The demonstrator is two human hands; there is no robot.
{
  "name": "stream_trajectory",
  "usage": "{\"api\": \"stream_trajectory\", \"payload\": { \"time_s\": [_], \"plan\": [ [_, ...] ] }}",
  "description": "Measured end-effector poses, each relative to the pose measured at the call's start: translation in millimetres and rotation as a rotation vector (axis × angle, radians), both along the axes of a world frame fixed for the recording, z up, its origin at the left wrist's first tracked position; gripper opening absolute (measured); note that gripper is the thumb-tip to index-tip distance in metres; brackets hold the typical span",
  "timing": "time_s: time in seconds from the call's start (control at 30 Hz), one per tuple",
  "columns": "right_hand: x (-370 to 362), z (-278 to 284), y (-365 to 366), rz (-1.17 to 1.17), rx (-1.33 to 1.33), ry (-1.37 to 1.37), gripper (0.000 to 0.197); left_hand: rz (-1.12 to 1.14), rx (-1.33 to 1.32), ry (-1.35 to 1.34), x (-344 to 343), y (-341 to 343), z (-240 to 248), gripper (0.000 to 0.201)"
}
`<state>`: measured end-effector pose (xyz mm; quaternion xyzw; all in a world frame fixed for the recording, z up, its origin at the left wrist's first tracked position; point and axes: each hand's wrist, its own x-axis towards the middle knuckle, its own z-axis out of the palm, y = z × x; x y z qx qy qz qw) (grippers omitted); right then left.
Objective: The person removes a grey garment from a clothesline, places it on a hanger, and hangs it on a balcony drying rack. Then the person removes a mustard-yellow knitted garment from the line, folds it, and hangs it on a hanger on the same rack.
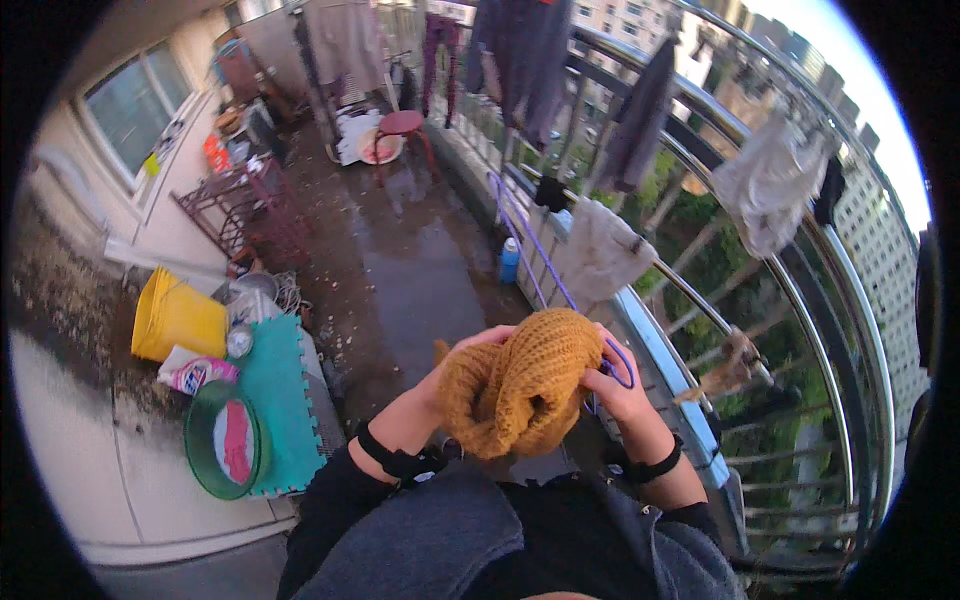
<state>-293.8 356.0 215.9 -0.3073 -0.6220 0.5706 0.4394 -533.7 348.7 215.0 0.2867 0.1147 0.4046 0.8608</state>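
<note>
Both hands hold a bunched mustard-yellow knitted garment (pixel 535 375) in front of my chest; its exact kind cannot be told in this bundled shape. My left hand (pixel 450 370) is closed on its left side, the fingers partly hidden behind the knit. On the other side, my right hand (pixel 622 392) grips the knit's edge, with a thin purple-blue hanger (pixel 628 368) at its thumb and fingers. The hanger's long, narrow frame stretches away beyond the knit toward the railing. Black bands circle both wrists.
Metal railings (pixel 720 170) with hanging laundry run along the right. A blue bottle (pixel 510 260) stands by the low wall. To the left are a yellow bucket (pixel 180 315), a green basin (pixel 200 450) and a teal mat (pixel 280 400); a red stool (pixel 402 123) stands farther off.
</note>
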Motion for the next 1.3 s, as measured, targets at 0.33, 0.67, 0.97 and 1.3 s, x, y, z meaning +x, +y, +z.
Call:
{"api": "stream_trajectory", "payload": {
  "time_s": [0.33, 0.67, 0.97, 1.3],
  "plan": [
    [-189.1, 0.5, 103.6, 0.313, -0.017, -0.169, 0.037, 0.552, 0.184, -0.121, -161.6, 49.4, -11.7, 0.019],
    [-263.0, -12.4, 235.1, 0.265, -0.031, -0.153, 0.047, 0.812, 0.245, -0.157, -266.5, 147.1, -25.8, 0.020],
    [-323.6, -3.6, 422.0, 0.112, -0.124, -0.046, 0.058, 0.995, 0.343, -0.177, -346.4, 272.8, 9.1, 0.026],
    [-426.4, -21.2, 619.7, 0.487, -0.141, -0.117, 0.030, 1.341, 0.193, 0.082, -434.9, 414.4, 0.0, 0.029]
  ]
}}
